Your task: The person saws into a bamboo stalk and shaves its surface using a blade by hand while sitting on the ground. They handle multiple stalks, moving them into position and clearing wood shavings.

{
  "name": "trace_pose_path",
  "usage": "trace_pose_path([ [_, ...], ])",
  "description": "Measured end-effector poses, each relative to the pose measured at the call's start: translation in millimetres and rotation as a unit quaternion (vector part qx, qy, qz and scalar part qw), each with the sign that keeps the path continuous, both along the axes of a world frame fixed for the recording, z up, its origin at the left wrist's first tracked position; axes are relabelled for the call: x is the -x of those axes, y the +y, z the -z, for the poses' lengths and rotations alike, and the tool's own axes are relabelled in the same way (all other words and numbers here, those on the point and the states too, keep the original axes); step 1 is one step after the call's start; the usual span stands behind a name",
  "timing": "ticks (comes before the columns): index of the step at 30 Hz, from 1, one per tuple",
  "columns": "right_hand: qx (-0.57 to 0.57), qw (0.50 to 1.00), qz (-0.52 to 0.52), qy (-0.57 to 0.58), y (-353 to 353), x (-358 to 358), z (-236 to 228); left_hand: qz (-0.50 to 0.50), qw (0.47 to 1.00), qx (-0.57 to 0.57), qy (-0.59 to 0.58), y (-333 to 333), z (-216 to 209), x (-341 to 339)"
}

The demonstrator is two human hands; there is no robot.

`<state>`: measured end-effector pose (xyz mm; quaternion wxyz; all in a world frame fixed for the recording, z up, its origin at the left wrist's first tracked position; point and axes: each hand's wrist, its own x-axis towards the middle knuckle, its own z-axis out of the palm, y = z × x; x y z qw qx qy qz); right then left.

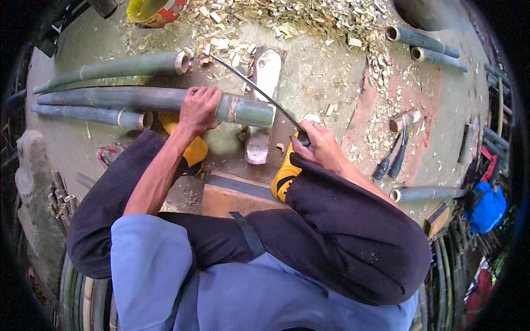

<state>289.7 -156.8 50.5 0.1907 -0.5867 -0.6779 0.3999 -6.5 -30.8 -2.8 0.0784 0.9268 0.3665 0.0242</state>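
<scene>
My left hand is wrapped over the top of a thick green bamboo pole, gripping it near its right end. That end rests across a pale wooden block on the floor. My right hand is closed around the dark handle of a saw. Its long, narrow blade slants up and to the left, past the pole's right end. The blade shows nearly edge-on, so its teeth cannot be made out; I cannot tell whether it touches the bamboo.
More bamboo poles lie left, beside the held one. Wood chips cover the far floor near a yellow-red bucket. At right are dark-handled tools, short bamboo pieces and a blue bag. My yellow shoes flank the block.
</scene>
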Motion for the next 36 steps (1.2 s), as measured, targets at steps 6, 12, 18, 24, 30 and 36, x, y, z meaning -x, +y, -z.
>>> trace_pose_path([
  [6, 0.094, 0.989, -0.035, -0.112, 2.2, -22.4, 30.3, 0.008, 0.999, -0.01, -0.032, 4.1, -3.9, -10.6],
  [12, -0.146, 0.989, 0.003, 0.01, 6.6, -8.0, 2.4, -0.008, 0.997, -0.058, -0.055, -4.4, 5.5, -3.6],
  [18, 0.052, 0.996, -0.053, -0.057, 8.6, -14.5, 24.6, -0.015, 0.997, -0.046, -0.058, -11.7, 5.9, 2.5],
  [24, 0.129, 0.982, -0.065, -0.119, 12.5, -26.3, 46.8, -0.003, 0.996, -0.072, -0.06, -2.3, 6.8, -3.3],
  [30, -0.117, 0.993, -0.027, -0.018, 5.0, -5.5, 10.4, -0.015, 0.993, -0.093, -0.065, -10.9, 11.3, 3.5],
  [36, 0.094, 0.992, -0.045, -0.073, 17.2, -15.3, 27.4, -0.02, 0.992, -0.106, -0.061, -10.2, 14.3, 3.5],
])
